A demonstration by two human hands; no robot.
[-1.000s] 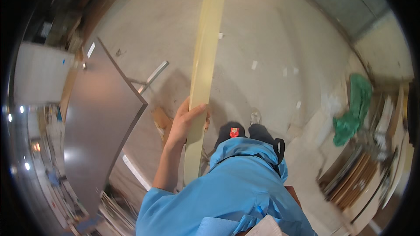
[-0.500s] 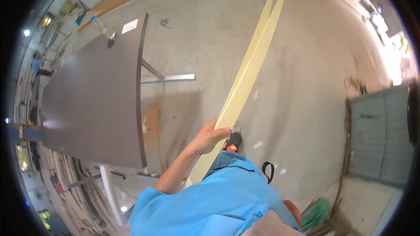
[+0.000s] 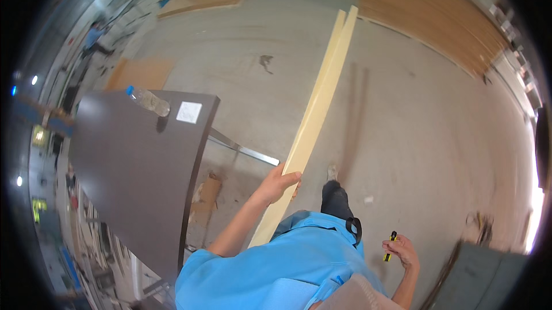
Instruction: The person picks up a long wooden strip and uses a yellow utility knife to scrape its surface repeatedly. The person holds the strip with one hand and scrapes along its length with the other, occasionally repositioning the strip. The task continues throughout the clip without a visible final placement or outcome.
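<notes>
"Changes since earlier?"

"Right hand (image 3: 402, 250) has appeared at lower right, gripping a slim yellow-and-black tool (image 3: 387, 257); left hand (image 3: 279, 185) still clamps 2 long pale-yellow strips (image 3: 319, 100) mid-frame, hands apart."

"Surface, room?"

"Dark-brown rectangular panel (image 3: 141, 166) at left, bearing a clear plastic blue-capped bottle (image 3: 150, 102); grey concrete floor (image 3: 408, 137); brown flat boards (image 3: 425, 14), upper right."

A fisheye view looks down from head height, close above the blue shirt (image 3: 259, 264). It faces the floor (image 3: 408, 137) beyond the right edge of the tabletop (image 3: 141, 172).
</notes>
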